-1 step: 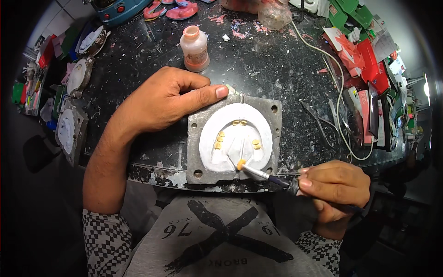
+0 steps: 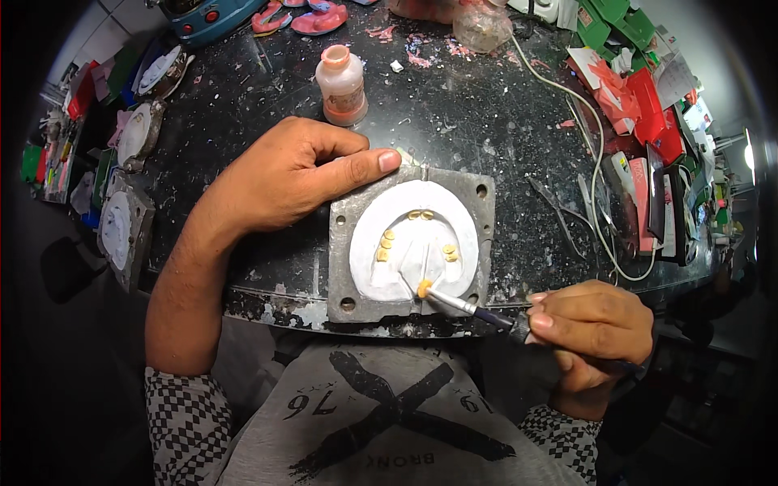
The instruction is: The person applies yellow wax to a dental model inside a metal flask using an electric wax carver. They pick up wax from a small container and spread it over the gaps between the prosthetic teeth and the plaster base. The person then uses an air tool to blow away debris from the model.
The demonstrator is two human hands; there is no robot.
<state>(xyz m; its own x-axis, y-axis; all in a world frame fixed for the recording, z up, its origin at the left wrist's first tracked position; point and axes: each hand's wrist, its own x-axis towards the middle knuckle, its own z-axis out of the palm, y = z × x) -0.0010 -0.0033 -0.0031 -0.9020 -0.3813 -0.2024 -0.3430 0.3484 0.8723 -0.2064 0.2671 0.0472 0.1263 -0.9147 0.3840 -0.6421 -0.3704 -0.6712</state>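
Note:
A square metal dental flask half [image 2: 344, 275] lies at the table's near edge. White plaster [image 2: 371, 206] fills it in a round shape, with several yellowish teeth [image 2: 386, 246] set along its arch. My left hand [image 2: 279, 174] grips the flask's far left corner, thumb along the edge; its other fingertips are hidden. In my right hand [image 2: 596, 328], closed near the flask's near right, is a brush [image 2: 462, 304] with a dark handle and silver ferrule. Its orange-yellow bristles touch the plaster at the near middle.
Behind the flask stands an uncapped bottle [image 2: 342, 85] with pinkish contents. More plaster-filled flask halves [image 2: 121, 231] line the left edge. Tweezers-like metal tools [image 2: 559, 215], a white cable [image 2: 601, 162] and red packets [image 2: 648, 105] lie to the right. Pink scraps [image 2: 419, 53] litter the far side.
My right hand and the brush have shifted very slightly to the right. My left hand and the flask stay in place.

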